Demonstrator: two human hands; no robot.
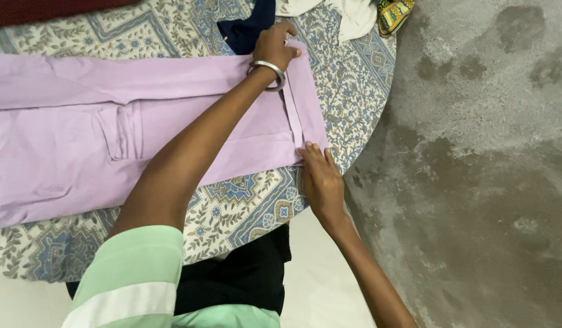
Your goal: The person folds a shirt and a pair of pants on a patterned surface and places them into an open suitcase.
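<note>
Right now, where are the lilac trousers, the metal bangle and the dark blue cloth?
lilac trousers (62, 146), head view, leg fabric.
metal bangle (270, 71), head view, band at wrist.
dark blue cloth (247, 27), head view, middle.
</note>
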